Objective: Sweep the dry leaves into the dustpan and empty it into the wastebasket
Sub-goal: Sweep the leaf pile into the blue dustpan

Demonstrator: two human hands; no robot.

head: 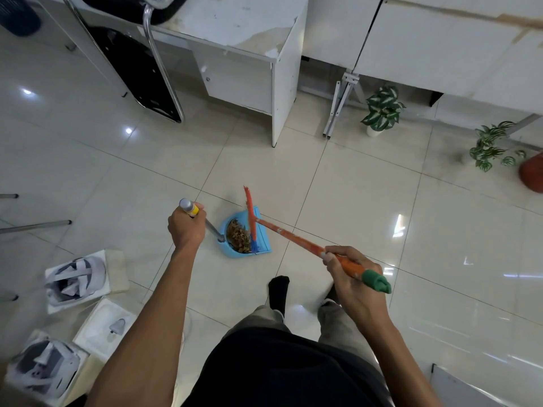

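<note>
A glossy tiled floor [367, 207] is seen from above, with one white bench [235, 22] and one black chair [138, 69] at the far side. Two potted plants [382, 110] are stood on the floor to the right, well apart from the sweeping, and one dark wastebasket [17, 16] is partly cut off at the top left corner. Three white boxes [76, 280] are laid on the floor at the left. One blue dustpan [263, 245] is rested on the tiles in the middle, with a heap of dry brown leaves [238, 236] gathered inside it. One orange broom [293, 237] is slanted across the pan, its bristle head [249, 212] set upright at the pan's open edge, just beside the leaves. The dustpan's long metal handle [211, 227] is clasped near its yellow-banded top by the left hand [186, 226], the grip wrapped fully around it. The broom's shaft is enclosed by the right hand [349, 271], fingers curled tight just below the green end cap [377, 282]. The leaves are thus placed between the two grips, lower on the floor and nearer the left one. One foot in a black sock [278, 290] is planted behind the pan.
</note>
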